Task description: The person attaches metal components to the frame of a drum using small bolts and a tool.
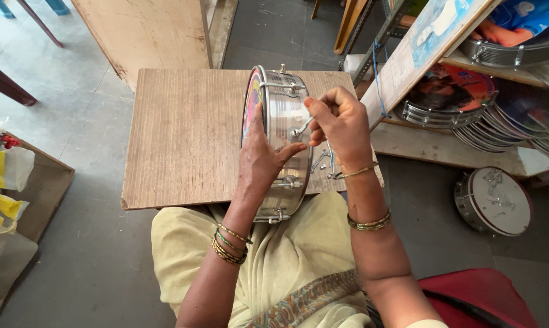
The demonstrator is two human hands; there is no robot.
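I see the drum point(281, 143) standing on its edge on the bench point(183, 140), its coloured head facing left and its steel shell facing up toward me. My left hand point(263, 159) lies flat against the shell, palm on the rim and thumb stretched across the metal, steadying it rather than gripping; those fingers are spread, closed on nothing. My right hand point(338, 121) has its fingers pinched shut on a small metal key point(301, 127) set against one of the tension lugs on the shell. By my reckoning the fitting is well along: lugs show at the top point(281, 86), near my thumb point(289, 181) and at the bottom edge point(273, 215), all seated. A few loose screws point(324, 163) lie on the bench just right of the drum, so I judge some fastening is left. Finished drums point(450, 97) are stacked on the shelf to the right, and another point(494, 200) rests on the floor.
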